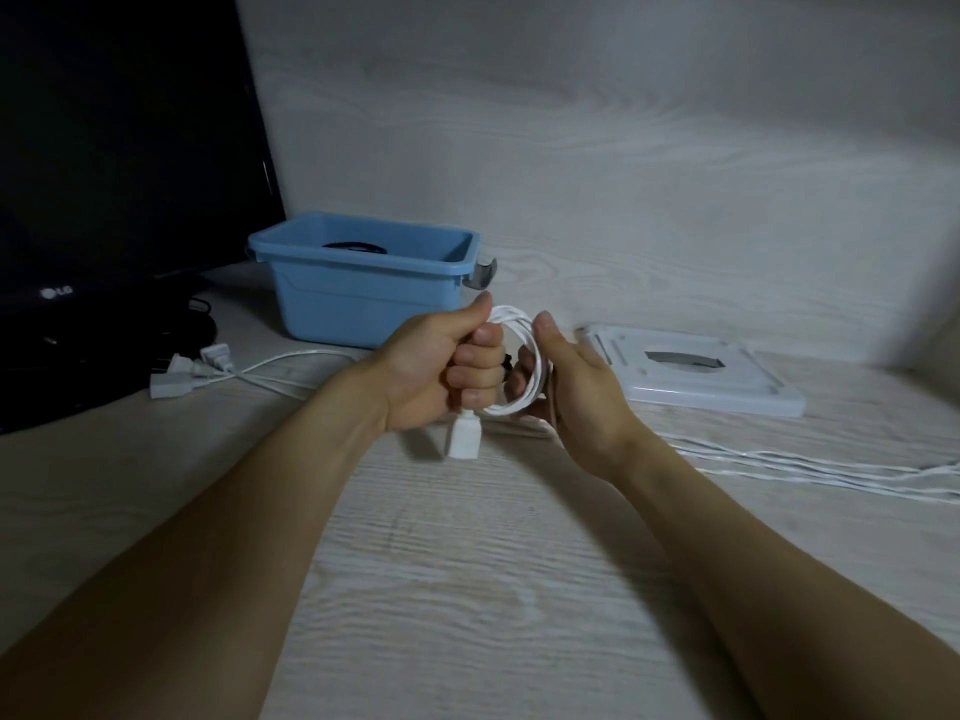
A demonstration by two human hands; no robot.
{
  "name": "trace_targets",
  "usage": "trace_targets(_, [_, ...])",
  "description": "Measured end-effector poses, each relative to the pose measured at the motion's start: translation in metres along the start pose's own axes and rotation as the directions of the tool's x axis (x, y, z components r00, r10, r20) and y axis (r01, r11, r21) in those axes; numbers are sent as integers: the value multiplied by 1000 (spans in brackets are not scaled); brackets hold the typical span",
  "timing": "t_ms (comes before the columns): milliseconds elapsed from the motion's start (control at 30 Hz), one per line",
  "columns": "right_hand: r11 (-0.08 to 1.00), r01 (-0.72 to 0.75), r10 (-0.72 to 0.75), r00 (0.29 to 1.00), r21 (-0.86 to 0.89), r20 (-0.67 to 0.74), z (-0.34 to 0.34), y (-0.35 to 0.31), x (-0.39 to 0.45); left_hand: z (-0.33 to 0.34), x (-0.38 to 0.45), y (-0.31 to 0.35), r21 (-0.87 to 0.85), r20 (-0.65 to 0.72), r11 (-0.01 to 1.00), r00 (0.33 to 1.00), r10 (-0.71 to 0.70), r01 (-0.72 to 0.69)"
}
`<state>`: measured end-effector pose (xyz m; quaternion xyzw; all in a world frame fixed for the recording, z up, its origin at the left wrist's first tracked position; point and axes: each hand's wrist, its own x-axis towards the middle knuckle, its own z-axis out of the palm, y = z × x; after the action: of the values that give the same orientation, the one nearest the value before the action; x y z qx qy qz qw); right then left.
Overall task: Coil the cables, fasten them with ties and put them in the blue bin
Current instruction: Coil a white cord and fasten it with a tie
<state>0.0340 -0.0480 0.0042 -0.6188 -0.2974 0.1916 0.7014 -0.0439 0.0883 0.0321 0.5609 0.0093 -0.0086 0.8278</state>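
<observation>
The white cable coil (519, 356) stands upright in the air above the table (467, 589), just in front of the blue bin (363, 293), its loops running top to bottom between the two hands. The left hand (441, 366) has its fingers curled tight round the near side of the loops, thumb laid over the top, and the white plug end (462, 433) hangs straight down below that fist. The right hand (571, 387) cups the far side of the coil, fingers loosely bent behind the loops with the thumb up; it seems to guide the loose strand (779, 459), though the contact itself is hidden behind the coil. That strand trails off low and to the right across the table, so the next wrap has to come from the right side, fed over the top toward the left fist. A small dark thing, perhaps a tie (506, 362), shows between the hands. More cables with plugs (208, 366) lie to the left, by the monitor (104, 174).
</observation>
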Motion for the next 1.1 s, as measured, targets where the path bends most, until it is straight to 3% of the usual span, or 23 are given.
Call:
trace_targets(200, [992,54,-57,998,-111,-26,1,2,-3,-8,-2,-1,226,7,966,992,-127,122])
trace_targets(367, [994,75,-75,997,-77,6,1,-1,-4,-6,-2,-1,153,-58,984,995,-78,87])
trace_targets(567, [999,3,-7,995,43,100,-1,-7,-3,-10,2,-1,122,-105,993,994,18,-5])
trace_targets(733, [994,24,-27,999,109,34,0,-7,-2,-10,0,-1,61,-66,998,998,-5,9])
trace_targets(800, [995,97,-96,995,22,-28,-2,-6,-1,-6,2,-2,-38,-110,999,993,34,-39])
trace_targets(900, [933,290,-317,943,-213,-102,-7,-6,0,-3,6,1,-207,-251,951,952,174,-229])
trace_targets(967, [846,380,-440,894,-374,-86,-13,-6,1,-5,6,4,-279,-357,898,905,232,-340])
trace_targets(1100, [691,407,-516,857,-597,-12,-19,-1,2,-10,5,10,-340,-589,793,772,240,-506])
